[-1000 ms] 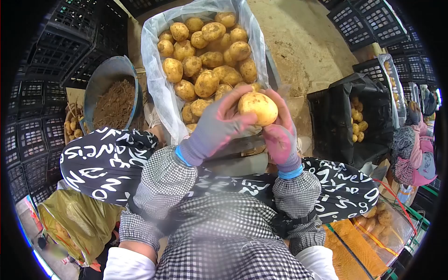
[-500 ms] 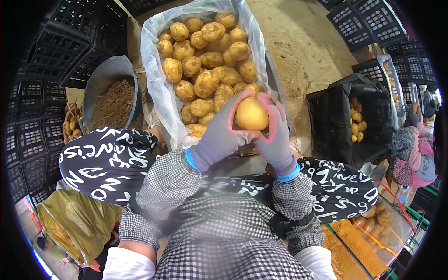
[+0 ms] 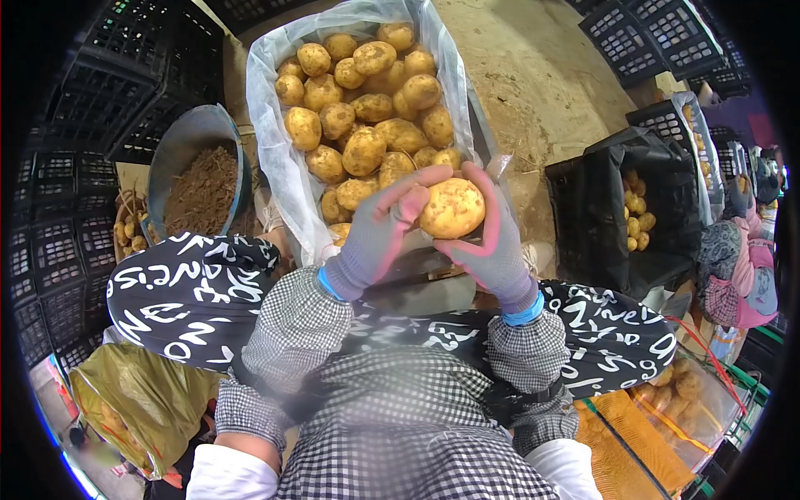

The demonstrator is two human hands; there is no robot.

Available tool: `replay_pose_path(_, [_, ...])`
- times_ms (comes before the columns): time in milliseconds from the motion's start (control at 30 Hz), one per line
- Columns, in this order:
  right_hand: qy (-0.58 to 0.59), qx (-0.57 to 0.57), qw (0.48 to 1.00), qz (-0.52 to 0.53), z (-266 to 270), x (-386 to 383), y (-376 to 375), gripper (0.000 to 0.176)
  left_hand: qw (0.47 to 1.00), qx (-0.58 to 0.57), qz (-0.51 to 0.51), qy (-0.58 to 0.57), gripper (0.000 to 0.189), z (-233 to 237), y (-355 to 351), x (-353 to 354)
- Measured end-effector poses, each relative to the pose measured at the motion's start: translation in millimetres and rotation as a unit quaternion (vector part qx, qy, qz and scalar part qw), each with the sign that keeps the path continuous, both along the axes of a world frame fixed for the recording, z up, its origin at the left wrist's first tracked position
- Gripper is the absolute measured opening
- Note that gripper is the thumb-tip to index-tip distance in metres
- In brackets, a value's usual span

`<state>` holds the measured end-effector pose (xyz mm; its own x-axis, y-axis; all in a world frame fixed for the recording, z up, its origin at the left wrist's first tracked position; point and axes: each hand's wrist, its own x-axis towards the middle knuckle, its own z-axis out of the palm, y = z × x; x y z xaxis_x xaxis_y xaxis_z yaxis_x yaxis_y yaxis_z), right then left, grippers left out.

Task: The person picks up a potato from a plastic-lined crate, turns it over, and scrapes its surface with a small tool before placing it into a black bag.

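A potato sits between the gloved left hand and right hand.
Both grips are closed on it: the right thumb supports its near side with fingers around the far edge, while the left fingers and thumb meet its left side, probably sharing the weight and leaving the upper face (brown-marked in places) uncovered. It is held at the near end of the heaped potatoes, inside a translucent plastic liner that presumably contains them. 1 bucket of soil stands left, apart from both hands.
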<state>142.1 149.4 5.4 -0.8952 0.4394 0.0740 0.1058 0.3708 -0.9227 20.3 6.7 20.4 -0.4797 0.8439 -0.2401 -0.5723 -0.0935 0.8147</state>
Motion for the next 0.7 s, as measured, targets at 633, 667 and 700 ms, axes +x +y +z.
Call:
replay_pose_path(633, [-0.011, 0.194, 0.981, 0.025, -1.8, 4.3, -10.5, 0.074, 0.903, -0.17, 0.046, 0.392, 0.048, -51.9, 11.1, 21.9])
replay_pose_path(667, [-0.01, 0.173, 0.985, 0.0, 0.6, 4.9, -8.4, 0.069, 0.878, -0.173, 0.048, 0.443, 0.048, -58.9, 11.9, 20.5])
replay_pose_path(700, [-0.01, 0.152, 0.988, -0.025, 4.6, 5.9, -3.8, 0.064, 0.876, -0.152, 0.026, 0.457, 0.048, -56.5, 14.5, 12.2])
